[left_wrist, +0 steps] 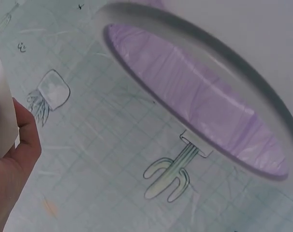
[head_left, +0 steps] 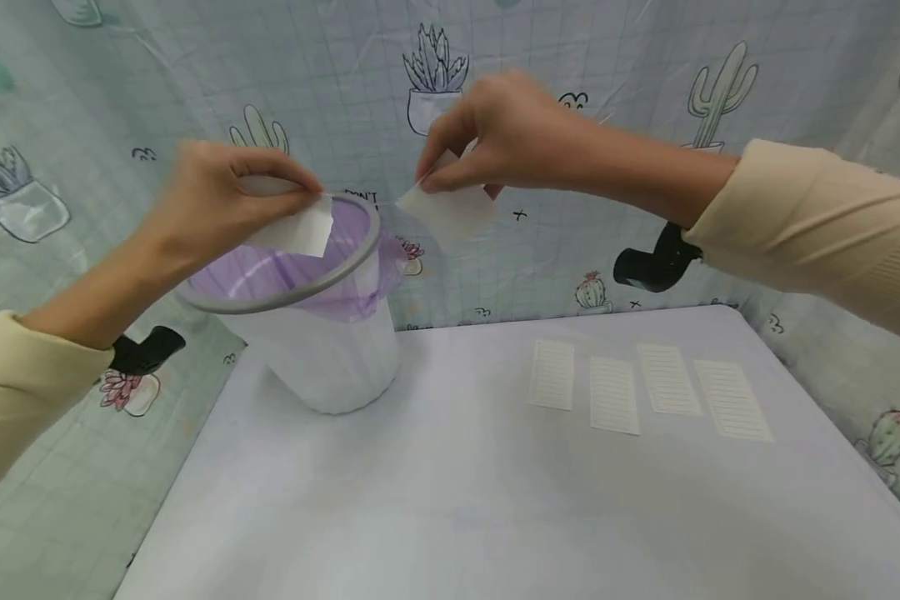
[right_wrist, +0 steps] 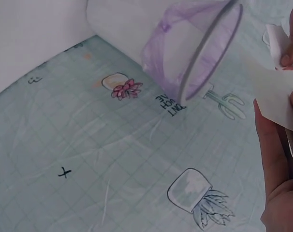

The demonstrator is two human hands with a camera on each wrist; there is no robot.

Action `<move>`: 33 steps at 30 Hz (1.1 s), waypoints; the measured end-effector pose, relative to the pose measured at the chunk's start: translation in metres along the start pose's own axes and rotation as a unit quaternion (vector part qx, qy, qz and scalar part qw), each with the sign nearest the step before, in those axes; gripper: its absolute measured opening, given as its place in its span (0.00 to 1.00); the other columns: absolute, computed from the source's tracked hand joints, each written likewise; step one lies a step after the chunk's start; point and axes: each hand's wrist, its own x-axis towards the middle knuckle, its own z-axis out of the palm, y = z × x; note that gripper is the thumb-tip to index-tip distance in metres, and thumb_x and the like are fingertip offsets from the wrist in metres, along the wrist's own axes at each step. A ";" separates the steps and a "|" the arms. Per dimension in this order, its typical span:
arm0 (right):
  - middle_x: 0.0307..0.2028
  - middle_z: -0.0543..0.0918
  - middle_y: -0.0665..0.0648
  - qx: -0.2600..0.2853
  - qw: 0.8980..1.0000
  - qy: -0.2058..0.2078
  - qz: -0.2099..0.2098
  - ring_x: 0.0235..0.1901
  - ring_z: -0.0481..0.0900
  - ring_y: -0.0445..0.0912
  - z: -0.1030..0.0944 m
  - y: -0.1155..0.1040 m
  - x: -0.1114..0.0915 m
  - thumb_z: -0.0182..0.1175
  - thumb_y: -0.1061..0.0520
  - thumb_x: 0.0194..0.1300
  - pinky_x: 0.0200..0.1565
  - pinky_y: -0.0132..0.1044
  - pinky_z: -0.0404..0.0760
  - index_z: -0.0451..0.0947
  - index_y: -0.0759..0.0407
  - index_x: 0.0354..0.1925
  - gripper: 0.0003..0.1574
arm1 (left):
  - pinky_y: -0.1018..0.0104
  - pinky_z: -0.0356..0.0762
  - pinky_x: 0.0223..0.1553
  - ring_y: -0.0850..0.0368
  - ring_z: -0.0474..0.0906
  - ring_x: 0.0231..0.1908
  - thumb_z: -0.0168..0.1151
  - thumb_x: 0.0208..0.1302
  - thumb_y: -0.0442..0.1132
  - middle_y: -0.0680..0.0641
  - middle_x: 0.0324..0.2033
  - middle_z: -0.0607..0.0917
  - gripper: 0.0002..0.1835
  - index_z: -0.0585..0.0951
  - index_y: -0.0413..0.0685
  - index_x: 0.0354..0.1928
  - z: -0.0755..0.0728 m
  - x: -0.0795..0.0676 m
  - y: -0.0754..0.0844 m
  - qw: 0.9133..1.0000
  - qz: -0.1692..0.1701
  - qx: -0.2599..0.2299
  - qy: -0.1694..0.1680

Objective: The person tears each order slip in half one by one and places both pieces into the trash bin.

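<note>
My left hand (head_left: 232, 196) pinches a piece of white paper (head_left: 300, 229) between thumb and fingers, over the mouth of a white trash bin (head_left: 330, 358). To its right and a little higher, my right hand (head_left: 498, 137) pinches another piece of paper (head_left: 450, 208), beside the bin's rim. The two pieces are apart in the head view. A purple bag (head_left: 345, 225) lines the bin, folded out over its grey rim (head_left: 300, 293). In the right wrist view both papers show at the right edge, the nearer paper (right_wrist: 274, 99) in my right hand.
Several lined paper slips (head_left: 613, 396) lie in a loose row on the right side of the white table (head_left: 450, 500). The bin stands at the table's back left. A curtain (head_left: 495, 275) printed with cacti and potted plants hangs behind and around. Black wrist cameras (head_left: 656, 262) sit under both sleeves.
</note>
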 end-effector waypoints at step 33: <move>0.21 0.78 0.47 0.071 0.996 0.046 0.002 0.20 0.74 0.39 0.060 -0.004 0.104 0.68 0.48 0.69 0.29 0.29 0.75 0.91 0.47 0.44 0.10 | 0.80 0.74 0.37 0.67 0.79 0.40 0.70 0.66 0.49 0.66 0.38 0.86 0.15 0.89 0.49 0.49 -0.018 0.012 -0.047 0.967 -0.253 -0.021 -0.035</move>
